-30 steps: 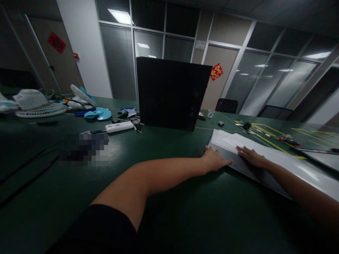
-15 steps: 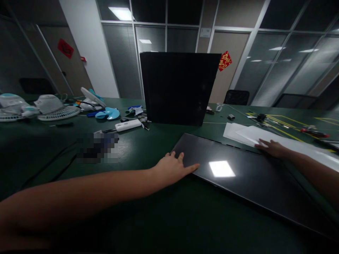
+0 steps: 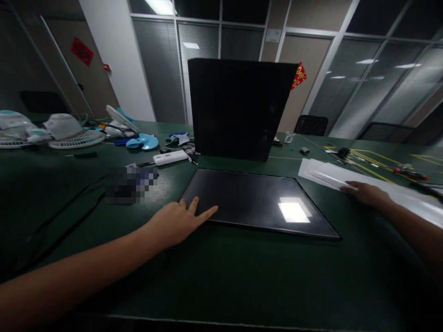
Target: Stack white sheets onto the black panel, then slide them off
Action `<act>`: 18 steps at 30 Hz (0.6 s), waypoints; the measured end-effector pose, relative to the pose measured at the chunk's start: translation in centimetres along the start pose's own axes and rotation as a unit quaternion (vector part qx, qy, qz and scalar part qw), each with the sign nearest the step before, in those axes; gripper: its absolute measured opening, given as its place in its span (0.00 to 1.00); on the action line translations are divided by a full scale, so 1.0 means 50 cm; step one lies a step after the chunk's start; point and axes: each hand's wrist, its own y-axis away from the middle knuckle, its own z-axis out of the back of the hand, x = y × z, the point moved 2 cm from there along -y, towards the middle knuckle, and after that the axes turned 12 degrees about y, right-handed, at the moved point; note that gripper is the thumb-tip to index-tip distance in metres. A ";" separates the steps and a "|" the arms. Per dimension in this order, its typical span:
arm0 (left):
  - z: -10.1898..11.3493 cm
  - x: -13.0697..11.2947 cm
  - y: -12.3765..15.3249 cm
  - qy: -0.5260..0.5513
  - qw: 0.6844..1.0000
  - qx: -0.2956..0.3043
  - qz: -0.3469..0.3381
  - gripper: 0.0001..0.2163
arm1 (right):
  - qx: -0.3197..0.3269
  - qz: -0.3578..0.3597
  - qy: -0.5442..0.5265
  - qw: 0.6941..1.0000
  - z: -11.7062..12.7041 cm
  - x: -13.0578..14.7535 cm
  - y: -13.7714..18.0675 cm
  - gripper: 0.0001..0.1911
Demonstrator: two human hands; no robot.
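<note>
A flat black screen panel [image 3: 242, 196] lies on the green table in front of me, glossy side up, with a ceiling light reflected near its right end. My left hand [image 3: 176, 221] rests at the panel's left end, its fingers spread over the corner and the thumb along the near edge. My right hand [image 3: 368, 193] is apart from the panel, off to the right. Its fingers reach out onto the near edge of some white sheets [image 3: 325, 173], and I see nothing gripped in it.
Behind the panel stands a large black box-like object [image 3: 238, 110]. To the left are a white stick-shaped device [image 3: 170, 157], blue fan blades [image 3: 142, 141], fan parts [image 3: 76, 138] and a blurred-out item with a strap [image 3: 131, 185]. Red-handled tools [image 3: 411, 173] lie far right.
The panel has slid left and turned, so its right end now shows whole. My left hand moved left with it. My right hand stays by the white sheets, its fingers closer together.
</note>
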 end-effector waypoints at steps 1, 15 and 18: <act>0.003 0.013 -0.005 0.014 1.000 -0.007 -0.020 0.32 | 0.024 -0.013 0.002 1.000 0.000 0.001 0.005 0.42; -0.017 0.109 -0.085 0.169 0.980 0.003 -0.105 0.37 | -0.120 -0.076 0.055 0.988 0.182 0.115 0.126 0.40; -0.022 0.096 -0.099 0.166 0.981 -0.009 -0.100 0.37 | -0.192 -0.018 0.068 0.979 0.240 0.191 0.177 0.38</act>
